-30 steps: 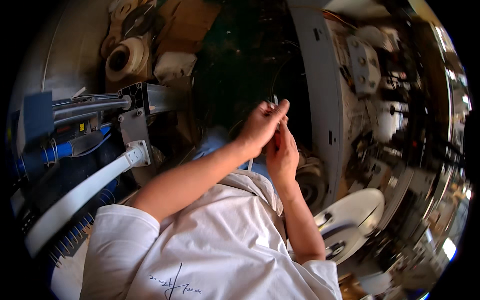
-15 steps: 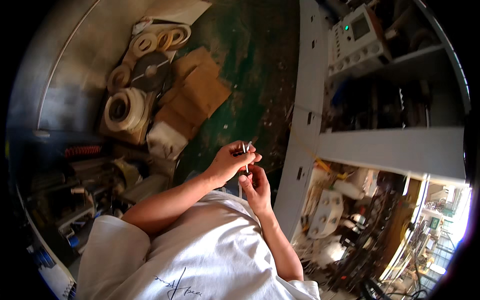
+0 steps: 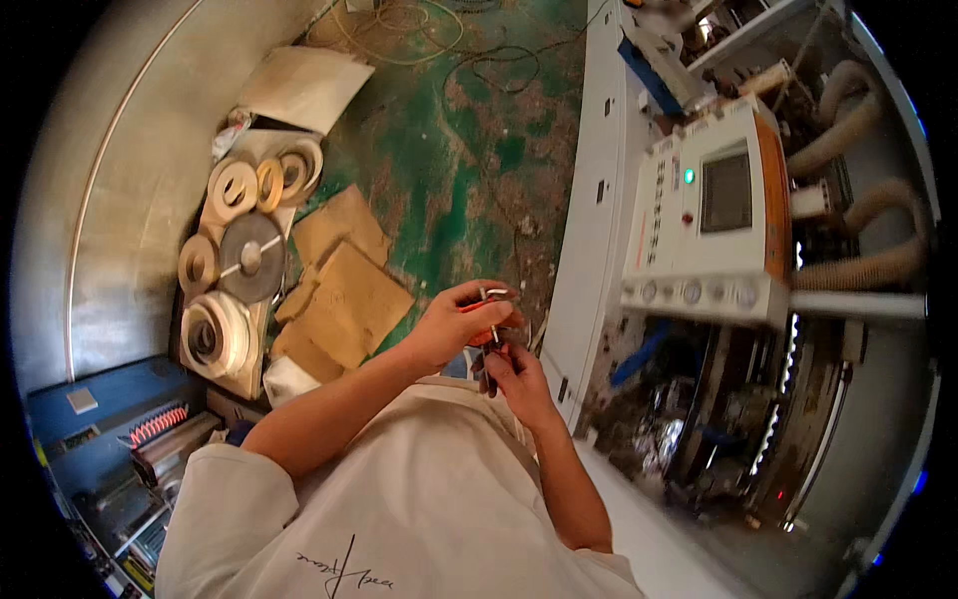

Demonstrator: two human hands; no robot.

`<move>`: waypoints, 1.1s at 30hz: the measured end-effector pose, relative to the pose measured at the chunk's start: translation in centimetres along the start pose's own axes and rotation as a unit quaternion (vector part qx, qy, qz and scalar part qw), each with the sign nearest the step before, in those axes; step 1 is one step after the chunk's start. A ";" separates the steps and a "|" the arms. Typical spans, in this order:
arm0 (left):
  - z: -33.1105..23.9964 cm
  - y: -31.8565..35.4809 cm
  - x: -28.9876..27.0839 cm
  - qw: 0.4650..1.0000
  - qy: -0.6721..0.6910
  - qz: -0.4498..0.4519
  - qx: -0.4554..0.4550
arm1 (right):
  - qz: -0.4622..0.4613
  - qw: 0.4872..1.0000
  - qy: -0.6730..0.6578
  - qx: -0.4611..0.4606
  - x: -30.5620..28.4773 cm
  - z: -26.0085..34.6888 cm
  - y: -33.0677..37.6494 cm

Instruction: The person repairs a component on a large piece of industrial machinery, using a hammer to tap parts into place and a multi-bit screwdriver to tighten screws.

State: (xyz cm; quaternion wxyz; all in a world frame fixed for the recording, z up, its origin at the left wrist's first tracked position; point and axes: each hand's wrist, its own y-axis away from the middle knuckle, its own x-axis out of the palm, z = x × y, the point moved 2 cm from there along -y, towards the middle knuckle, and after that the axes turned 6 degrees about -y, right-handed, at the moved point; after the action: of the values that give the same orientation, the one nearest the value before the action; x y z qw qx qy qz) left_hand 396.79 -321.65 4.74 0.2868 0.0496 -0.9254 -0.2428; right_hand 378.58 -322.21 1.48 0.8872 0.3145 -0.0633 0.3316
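In front of my waist my two hands meet. My left hand (image 3: 444,327) is closed round shiny L-shaped metal rods that look like hex keys (image 3: 496,292); their bent ends stick out above the fingers. A bit of red or orange shows under that hand's fingers. Just below, on the near side, my right hand (image 3: 521,384) is closed, its thumb pressed against a small dark piece (image 3: 488,365) at the lower end of the rods. The fingers hide most of this piece, and I cannot make out its kind.
A control panel (image 3: 689,215) with a screen and green light tops a white machine at right, beside corrugated hoses (image 3: 863,265). Rolls of tape-like strip (image 3: 215,334), a grey disc (image 3: 252,258) and cardboard (image 3: 349,304) lie left on a green floor (image 3: 449,150).
My view has shifted, bringing the whole control panel and more floor into sight. Both hands stay together at my waist; the rods have tilted and a bent end now shows more clearly.
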 end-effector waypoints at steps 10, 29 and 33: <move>-20.8 -29.1 -2.9 0.989 -0.148 0.022 0.015 | 0.081 0.995 -0.039 0.048 -8.9 23.8 -27.7; -35.8 -103.3 14.6 0.497 -0.812 0.218 0.214 | -0.437 0.847 -0.256 -0.161 -41.0 40.4 -57.7; -35.2 -113.5 16.7 0.381 -0.809 0.241 0.377 | -0.463 0.824 -0.290 -0.150 -45.2 44.1 -62.6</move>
State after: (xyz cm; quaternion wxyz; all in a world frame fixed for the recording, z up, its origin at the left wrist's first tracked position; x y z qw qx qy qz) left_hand 397.07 -439.91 -15.78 -0.5995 -0.2918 -0.6883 0.2856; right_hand 387.20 -409.88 -10.32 0.9137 0.2514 -0.2132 -0.2378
